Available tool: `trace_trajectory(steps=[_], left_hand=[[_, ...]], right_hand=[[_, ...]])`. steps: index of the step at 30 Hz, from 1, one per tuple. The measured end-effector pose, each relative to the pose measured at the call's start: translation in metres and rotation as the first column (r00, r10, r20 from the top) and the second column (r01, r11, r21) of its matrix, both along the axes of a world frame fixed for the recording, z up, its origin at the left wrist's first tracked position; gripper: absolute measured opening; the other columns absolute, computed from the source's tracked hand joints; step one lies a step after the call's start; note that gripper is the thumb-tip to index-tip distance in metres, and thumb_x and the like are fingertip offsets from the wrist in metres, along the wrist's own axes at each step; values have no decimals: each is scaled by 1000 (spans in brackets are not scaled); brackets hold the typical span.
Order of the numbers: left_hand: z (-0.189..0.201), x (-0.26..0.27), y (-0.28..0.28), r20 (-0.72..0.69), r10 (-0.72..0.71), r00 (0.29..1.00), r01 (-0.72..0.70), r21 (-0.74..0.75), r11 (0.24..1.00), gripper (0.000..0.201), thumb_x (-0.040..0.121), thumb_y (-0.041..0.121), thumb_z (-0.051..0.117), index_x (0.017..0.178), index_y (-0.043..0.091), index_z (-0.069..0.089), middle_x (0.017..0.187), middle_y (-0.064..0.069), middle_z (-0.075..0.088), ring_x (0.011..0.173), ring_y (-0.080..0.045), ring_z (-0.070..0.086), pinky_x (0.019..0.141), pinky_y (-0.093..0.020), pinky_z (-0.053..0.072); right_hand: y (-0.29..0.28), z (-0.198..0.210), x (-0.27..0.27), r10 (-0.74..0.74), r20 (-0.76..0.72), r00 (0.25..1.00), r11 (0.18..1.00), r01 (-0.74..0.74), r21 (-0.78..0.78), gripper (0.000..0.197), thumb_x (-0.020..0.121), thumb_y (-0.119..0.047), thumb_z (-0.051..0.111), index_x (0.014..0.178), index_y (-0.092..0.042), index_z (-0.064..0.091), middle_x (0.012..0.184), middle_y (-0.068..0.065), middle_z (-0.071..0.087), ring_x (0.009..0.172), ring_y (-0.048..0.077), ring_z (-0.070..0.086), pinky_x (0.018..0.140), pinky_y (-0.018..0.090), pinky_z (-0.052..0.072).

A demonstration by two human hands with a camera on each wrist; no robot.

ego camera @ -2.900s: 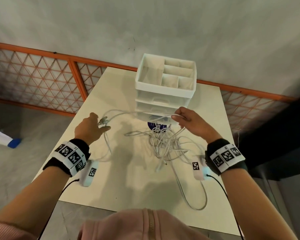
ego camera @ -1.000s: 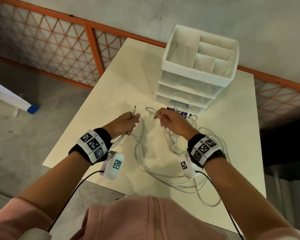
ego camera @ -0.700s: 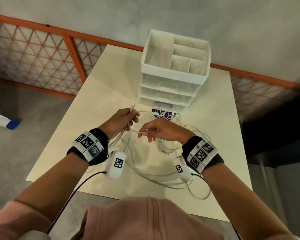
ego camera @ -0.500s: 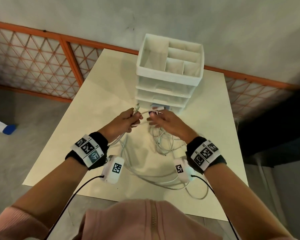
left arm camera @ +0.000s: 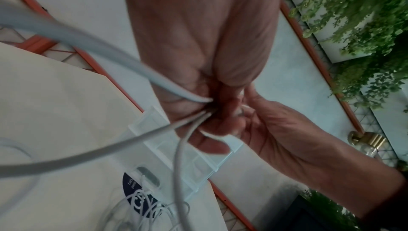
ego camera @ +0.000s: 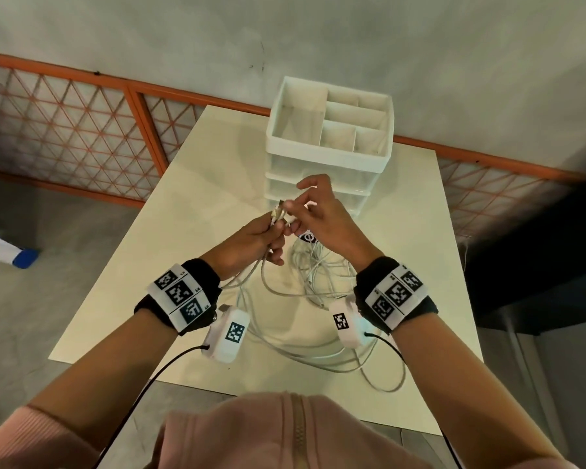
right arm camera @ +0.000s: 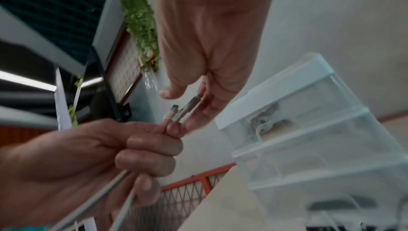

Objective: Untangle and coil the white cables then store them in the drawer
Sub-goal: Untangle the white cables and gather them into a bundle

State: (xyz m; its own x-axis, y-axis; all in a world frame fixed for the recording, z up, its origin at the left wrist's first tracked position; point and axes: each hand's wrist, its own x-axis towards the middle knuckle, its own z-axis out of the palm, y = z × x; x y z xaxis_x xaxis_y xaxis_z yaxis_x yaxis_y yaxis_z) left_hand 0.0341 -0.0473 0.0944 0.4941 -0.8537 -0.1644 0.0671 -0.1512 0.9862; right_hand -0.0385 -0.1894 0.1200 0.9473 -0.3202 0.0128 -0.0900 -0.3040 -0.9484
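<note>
Several white cables [ego camera: 313,277] lie tangled on the cream table [ego camera: 190,184], before the white drawer unit [ego camera: 329,154]. Raised above the table, my left hand [ego camera: 274,229] grips one cable doubled, its two plugs [right arm camera: 183,109] sticking out side by side above the fist. Loops of that cable [left arm camera: 123,147] hang from my left hand [left arm camera: 205,110] to the table. My right hand [ego camera: 293,211] meets the left in front of the drawers and pinches the cable at the plugs. In the right wrist view the longer plug lies against my right fingers [right arm camera: 198,112].
The drawer unit's drawers [right arm camera: 320,147] are closed, with an open divided tray [ego camera: 339,120] on top. A dark round sticker [left arm camera: 134,192] shows under the tangle. One loop [ego camera: 386,374] reaches the table's near edge. An orange lattice railing [ego camera: 82,130] runs behind the table.
My hands rose from the table and came together. The right hand brought the cable's other end to the left, so both plugs now stand side by side above the left fist.
</note>
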Motion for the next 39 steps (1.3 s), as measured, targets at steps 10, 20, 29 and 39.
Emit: trace_trajectory(steps=[10,20,29,39], left_hand=[[-6,41,35,571,326,753,-430,53,901,16,102,20,33,90,12,42,62,1,43,48,-10,38,51,-27,30],[-1,1,-1,431,92,898,-137,74,988,9,79,37,72,77,33,66,58,-6,44,55,-12,37,56,-28,29],[-2,31,24,574,476,666,-538,-73,840,23,90,26,62,76,10,70,75,-7,65,61,-9,53,55,-17,35],[-28,44,40,597,402,694,-622,215,753,35,74,29,79,96,3,68,60,-6,52,66,-28,56,61,-28,35]], right_hand=[[-83,-22,-60,221,-501,837,932,-333,-145,41,96,-44,47,77,-10,61,60,-1,51,57,12,49,76,28,42],[-43,17,-22,221,-312,924,897,-319,-306,28,92,-30,59,84,-6,70,55,-17,61,50,-4,51,51,6,34],[-75,-7,-46,163,-329,930,938,-249,-240,37,97,-38,48,72,-15,63,58,-3,54,62,14,51,74,26,43],[-85,31,-37,-83,49,995,904,95,-417,14,93,-21,58,87,-15,69,80,-2,69,58,-3,49,61,7,41]])
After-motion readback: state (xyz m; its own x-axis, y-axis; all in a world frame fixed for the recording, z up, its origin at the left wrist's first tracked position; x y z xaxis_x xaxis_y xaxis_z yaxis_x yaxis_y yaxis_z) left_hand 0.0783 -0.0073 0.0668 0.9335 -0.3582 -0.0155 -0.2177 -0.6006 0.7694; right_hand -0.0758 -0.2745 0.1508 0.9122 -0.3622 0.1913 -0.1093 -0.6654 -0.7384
